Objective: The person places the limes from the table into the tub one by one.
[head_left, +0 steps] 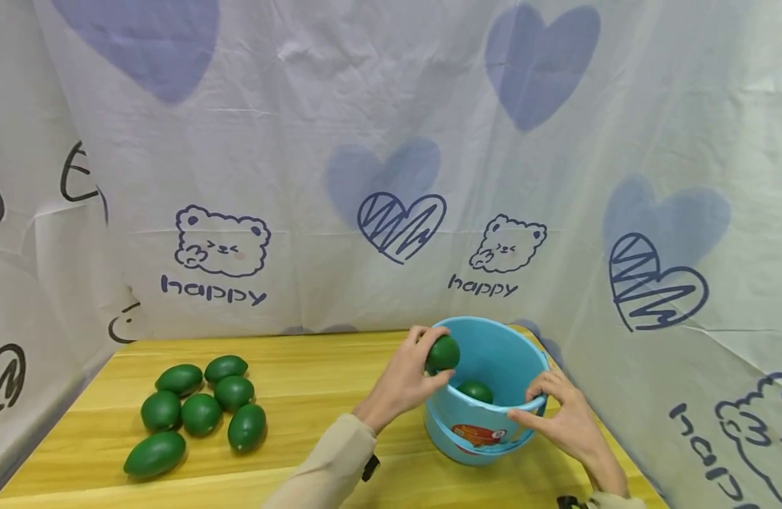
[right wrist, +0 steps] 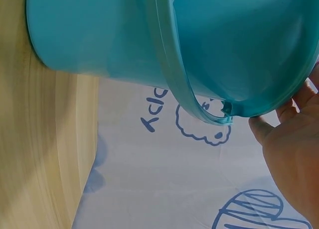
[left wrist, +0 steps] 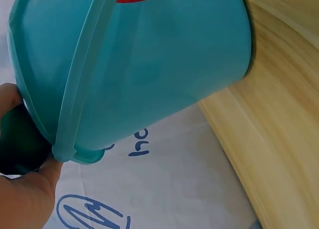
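Observation:
My left hand (head_left: 404, 375) holds a dark green, smooth oval fruit (head_left: 443, 353), avocado-like, between thumb and fingers at the left rim of a light blue bucket (head_left: 448, 417). The left wrist view shows that fruit (left wrist: 20, 142) right beside the bucket's rim. Inside the bucket lies another green fruit (head_left: 476, 391); the rest of the bottom is hidden by the front wall. On the bucket's right side, my right hand (head_left: 569, 420) grips the rim, thumb in front. In the right wrist view its fingertips (right wrist: 302, 95) are at the rim.
Several more green fruits (head_left: 201, 414) lie grouped on the left of the wooden table (head_left: 314, 396). The bucket's handle (head_left: 451, 444) hangs down its front across a red label (head_left: 478, 433). A printed white cloth (head_left: 314, 177) hangs behind and at both sides.

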The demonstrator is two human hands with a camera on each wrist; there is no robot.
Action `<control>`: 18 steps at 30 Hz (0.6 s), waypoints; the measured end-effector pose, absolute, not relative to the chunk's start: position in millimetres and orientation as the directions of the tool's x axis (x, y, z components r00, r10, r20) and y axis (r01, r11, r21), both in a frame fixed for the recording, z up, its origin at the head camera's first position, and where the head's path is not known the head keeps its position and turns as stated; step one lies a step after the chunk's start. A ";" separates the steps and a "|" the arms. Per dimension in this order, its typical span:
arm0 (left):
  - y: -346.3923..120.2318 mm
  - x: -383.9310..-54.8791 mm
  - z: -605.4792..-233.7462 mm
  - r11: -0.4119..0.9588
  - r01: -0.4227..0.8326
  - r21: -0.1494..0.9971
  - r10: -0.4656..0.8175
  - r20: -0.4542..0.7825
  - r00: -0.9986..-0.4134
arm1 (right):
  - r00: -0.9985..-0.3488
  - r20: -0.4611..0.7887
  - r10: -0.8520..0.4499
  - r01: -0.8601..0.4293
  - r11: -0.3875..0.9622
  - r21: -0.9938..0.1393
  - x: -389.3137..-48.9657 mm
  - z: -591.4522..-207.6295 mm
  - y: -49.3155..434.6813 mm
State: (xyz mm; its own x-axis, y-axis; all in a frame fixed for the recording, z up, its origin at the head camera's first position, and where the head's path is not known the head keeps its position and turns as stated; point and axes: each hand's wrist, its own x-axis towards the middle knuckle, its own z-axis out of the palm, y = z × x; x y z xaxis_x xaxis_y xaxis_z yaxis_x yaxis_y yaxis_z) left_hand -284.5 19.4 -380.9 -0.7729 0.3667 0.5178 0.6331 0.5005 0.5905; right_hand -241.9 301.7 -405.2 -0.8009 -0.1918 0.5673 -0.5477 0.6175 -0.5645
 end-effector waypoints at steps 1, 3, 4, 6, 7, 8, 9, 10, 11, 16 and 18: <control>19.9 -284.8 -380.4 0.503 0.626 0.596 0.368 0.508 -0.779 | -0.801 0.567 -0.192 -0.548 0.617 -0.565 -242.0 -405.1 301.7; 20.2 -285.0 -380.1 0.508 0.619 0.600 0.376 0.492 -0.785 | -0.802 0.567 -0.191 -0.547 0.617 -0.566 -242.4 -404.8 301.6; 20.2 -284.6 -379.9 0.511 0.615 0.601 0.380 0.484 -0.789 | -0.801 0.567 -0.192 -0.548 0.617 -0.565 -242.5 -404.6 301.5; 20.1 -284.4 -379.9 0.519 0.612 0.597 0.389 0.472 -0.791 | -0.800 0.568 -0.195 -0.550 0.617 -0.563 -242.8 -404.2 301.3; 19.8 -284.2 -380.0 0.520 0.612 0.596 0.394 0.468 -0.791 | -0.799 0.568 -0.196 -0.551 0.617 -0.562 -242.9 -404.0 301.0; 19.5 -284.1 -380.1 0.523 0.612 0.594 0.401 0.462 -0.791 | -0.799 0.569 -0.197 -0.552 0.616 -0.562 -243.0 -403.7 300.8; 19.3 -283.9 -380.1 0.524 0.611 0.594 0.406 0.456 -0.792 | -0.797 0.570 -0.200 -0.555 0.614 -0.561 -243.0 -403.5 300.5; 19.0 -283.9 -380.3 0.527 0.611 0.591 0.411 0.452 -0.792 | -0.796 0.571 -0.201 -0.558 0.611 -0.562 -243.0 -403.4 300.3; 18.9 -284.1 -380.6 0.529 0.611 0.590 0.415 0.448 -0.792 | -0.794 0.574 -0.203 -0.562 0.607 -0.563 -243.0 -403.3 300.1; 18.7 -284.7 -381.6 0.523 0.610 0.596 0.430 0.434 -0.792 | -0.779 0.591 -0.209 -0.581 0.593 -0.557 -242.7 -405.2 300.7; 18.4 -284.6 -381.8 0.516 0.609 0.602 0.434 0.430 -0.792 | -0.777 0.593 -0.210 -0.583 0.594 -0.554 -242.7 -405.6 300.6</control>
State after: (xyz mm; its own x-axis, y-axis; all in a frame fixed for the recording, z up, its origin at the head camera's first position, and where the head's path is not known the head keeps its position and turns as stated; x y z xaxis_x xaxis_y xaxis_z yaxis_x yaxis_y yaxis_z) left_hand -284.6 18.4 -381.8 -0.7919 0.4339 0.4296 0.6093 0.5162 0.6018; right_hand -242.7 300.6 -405.6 -0.7773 -0.2100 0.5930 -0.5831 0.5943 -0.5539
